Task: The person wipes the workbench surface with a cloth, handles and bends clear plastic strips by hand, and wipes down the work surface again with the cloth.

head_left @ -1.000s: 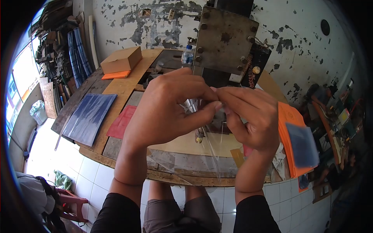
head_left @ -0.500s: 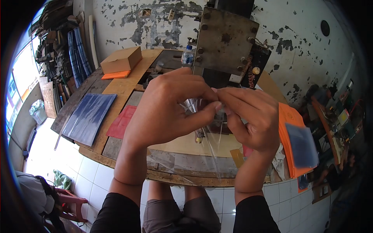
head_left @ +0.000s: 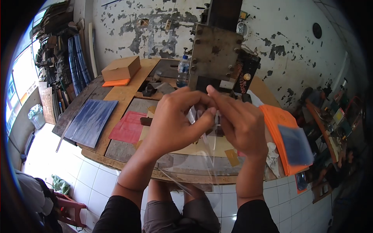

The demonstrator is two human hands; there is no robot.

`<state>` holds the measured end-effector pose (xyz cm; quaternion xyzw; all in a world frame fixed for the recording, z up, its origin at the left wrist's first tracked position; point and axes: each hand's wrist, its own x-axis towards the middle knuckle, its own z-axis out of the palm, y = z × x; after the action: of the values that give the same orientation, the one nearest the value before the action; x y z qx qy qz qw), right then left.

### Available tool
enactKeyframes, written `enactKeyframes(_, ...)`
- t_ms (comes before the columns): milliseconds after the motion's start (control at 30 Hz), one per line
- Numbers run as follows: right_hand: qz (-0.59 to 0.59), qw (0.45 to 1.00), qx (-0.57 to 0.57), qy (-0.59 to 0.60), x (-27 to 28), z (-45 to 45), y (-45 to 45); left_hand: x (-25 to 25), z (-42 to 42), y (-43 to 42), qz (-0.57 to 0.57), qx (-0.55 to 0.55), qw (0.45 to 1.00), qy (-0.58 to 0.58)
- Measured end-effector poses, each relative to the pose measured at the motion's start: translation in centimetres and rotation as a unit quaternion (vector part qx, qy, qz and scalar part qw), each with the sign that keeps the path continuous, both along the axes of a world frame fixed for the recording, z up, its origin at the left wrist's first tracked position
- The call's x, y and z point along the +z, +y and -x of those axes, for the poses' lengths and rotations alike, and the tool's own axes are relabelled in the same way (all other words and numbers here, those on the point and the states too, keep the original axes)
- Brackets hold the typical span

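A clear plastic sheet hangs below my hands over the front of the worktable, partly see-through and creased. My left hand is closed, its thumb and fingers pinching the top of the sheet. Beside it my right hand is closed at the same upper edge, with the index finger pointing up and the other fingers curled. The fingertips of both hands nearly meet, and the exact grip on the film is partly hidden behind them.
Behind my hands stands a bolted metal press with a water bottle beside it. To the left lie a cardboard box, blue plastic sheets and a red sheet. Orange folders carry blue-tinted film at right.
My view has tilted up slightly, so the table and press sit lower. My right index finger has lifted from the pinch, and both hands still hold the clear sheet.
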<state>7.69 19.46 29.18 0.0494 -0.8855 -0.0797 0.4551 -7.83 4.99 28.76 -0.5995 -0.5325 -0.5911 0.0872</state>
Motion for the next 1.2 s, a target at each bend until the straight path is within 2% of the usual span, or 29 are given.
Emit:
enactKeyframes(500, -0.098, 0.985, -0.128, -0.054, -5.1, -6.4, -6.9, -5.2, -8.6, -6.8, 0.039, 0.124, 0.988, -0.082)
enactKeyframes(800, -0.19, 0.945, -0.214, -0.158, -9.3, -8.8, -9.7, -9.2, -11.4, -8.7, 0.092, 0.241, 0.966, -0.024)
enactKeyframes(933, -0.197, 0.93, -0.232, -0.208, -11.1, -9.7, -10.5, -12.1, -11.5, -8.2, 0.094, 0.248, 0.964, 0.01)
enactKeyframes(1033, -0.141, 0.953, -0.188, -0.192, -12.5, -10.1, -10.0, -13.3, -11.7, -8.2, 0.08, 0.226, 0.971, 0.005)
enactKeyframes(1133, 0.012, 0.983, -0.054, -0.177, -12.6, -10.7, -8.7, -14.0, -11.7, -8.3, 0.039, 0.191, 0.981, -0.025)
enactKeyframes(1200, 0.143, 0.975, 0.022, -0.166, -13.6, -11.2, -8.3, -14.5, -11.9, -8.3, 0.003, 0.177, 0.983, -0.042)
